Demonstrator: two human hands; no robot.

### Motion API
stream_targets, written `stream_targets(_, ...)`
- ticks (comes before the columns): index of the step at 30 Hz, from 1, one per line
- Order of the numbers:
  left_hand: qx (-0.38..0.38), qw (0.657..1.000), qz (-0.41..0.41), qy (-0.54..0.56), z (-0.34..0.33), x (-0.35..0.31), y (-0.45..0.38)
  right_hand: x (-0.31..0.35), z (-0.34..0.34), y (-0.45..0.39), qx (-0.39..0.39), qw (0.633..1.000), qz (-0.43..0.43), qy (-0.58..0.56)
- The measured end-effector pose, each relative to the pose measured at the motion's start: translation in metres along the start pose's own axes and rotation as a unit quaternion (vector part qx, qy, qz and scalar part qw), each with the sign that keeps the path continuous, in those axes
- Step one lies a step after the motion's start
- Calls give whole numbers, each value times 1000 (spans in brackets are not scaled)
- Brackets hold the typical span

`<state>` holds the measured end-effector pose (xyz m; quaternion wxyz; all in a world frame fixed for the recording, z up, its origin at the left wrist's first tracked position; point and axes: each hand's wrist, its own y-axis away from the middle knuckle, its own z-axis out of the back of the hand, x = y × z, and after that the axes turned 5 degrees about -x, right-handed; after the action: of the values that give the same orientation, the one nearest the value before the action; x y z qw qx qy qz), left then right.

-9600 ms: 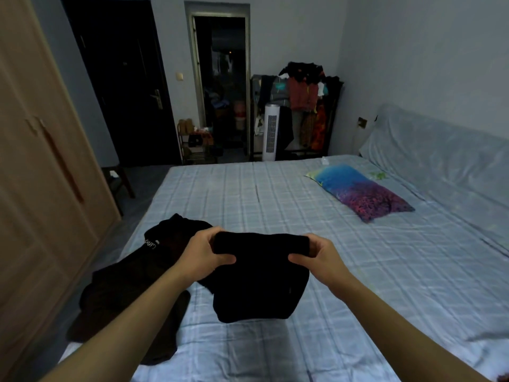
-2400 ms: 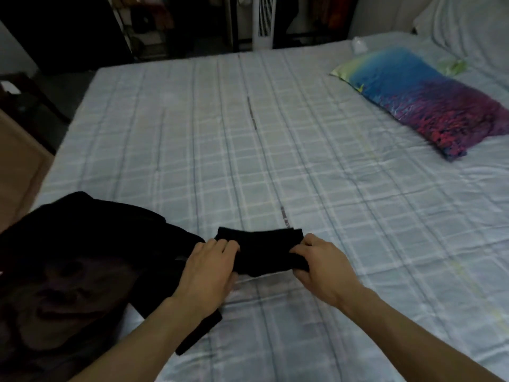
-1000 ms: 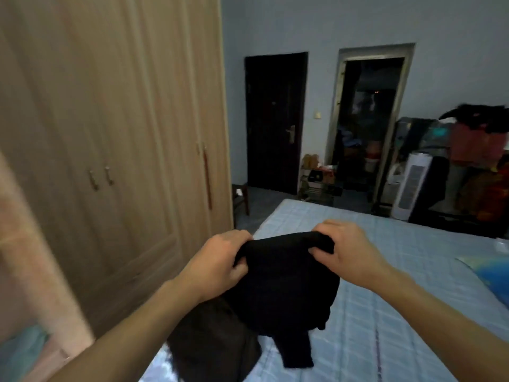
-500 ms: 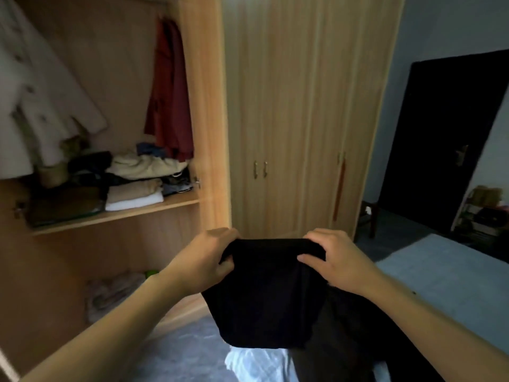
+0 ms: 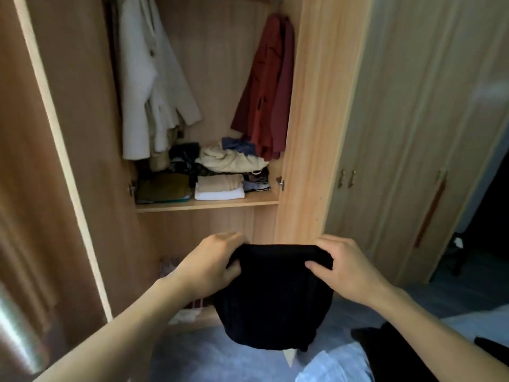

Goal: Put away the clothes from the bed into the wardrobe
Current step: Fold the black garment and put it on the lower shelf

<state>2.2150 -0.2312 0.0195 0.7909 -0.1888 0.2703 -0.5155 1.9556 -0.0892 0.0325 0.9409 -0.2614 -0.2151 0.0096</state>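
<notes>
A folded black garment (image 5: 272, 299) hangs in the air in front of the open wardrobe (image 5: 311, 133). My left hand (image 5: 212, 267) grips its upper left corner and my right hand (image 5: 344, 268) grips its upper right corner. The garment is below the level of the wardrobe shelf (image 5: 206, 204), which carries stacks of folded clothes (image 5: 220, 177). Another black garment (image 5: 391, 351) lies on the corner of the bed (image 5: 336, 365) at the lower right.
A pale coat (image 5: 148, 86) and a red jacket (image 5: 270, 89) hang above the shelf. The open wardrobe door (image 5: 38, 188) stands at the left. Closed wardrobe doors (image 5: 413, 133) fill the right. Some cloth (image 5: 170, 267) lies in the lower compartment.
The view has turned from the bed to face the open wardrobe compartment head on. Both hands still hold the black garment, now closer to the wardrobe.
</notes>
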Motion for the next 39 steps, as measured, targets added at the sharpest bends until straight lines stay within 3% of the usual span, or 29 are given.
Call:
stream_targets(10, 12, 993, 114, -6, -37, 105, 52, -20, -131, -68, 105, 993, 27, -49)
stream_targets(18, 72, 977, 194, -52, -88, 184, 19, -92, -226, -142, 149, 982, 68, -96)
stream_targets(24, 104, 963, 243, -47, -135, 224, 1, -147, -274, -182, 185, 977, 54, -93)
stream_targets(29, 77, 951, 299, -15, -173, 265, -4, -172, -313, -220, 203, 974, 48, -89)
stream_targets(35, 91, 938, 333, 10, -212, 352, -12, -198, -385, -266, 244, 968, 14, -61)
stream_targets(39, 118, 929, 347, 45, -231, 420, -25, -206, -427, -301, 230, 972, -26, -49)
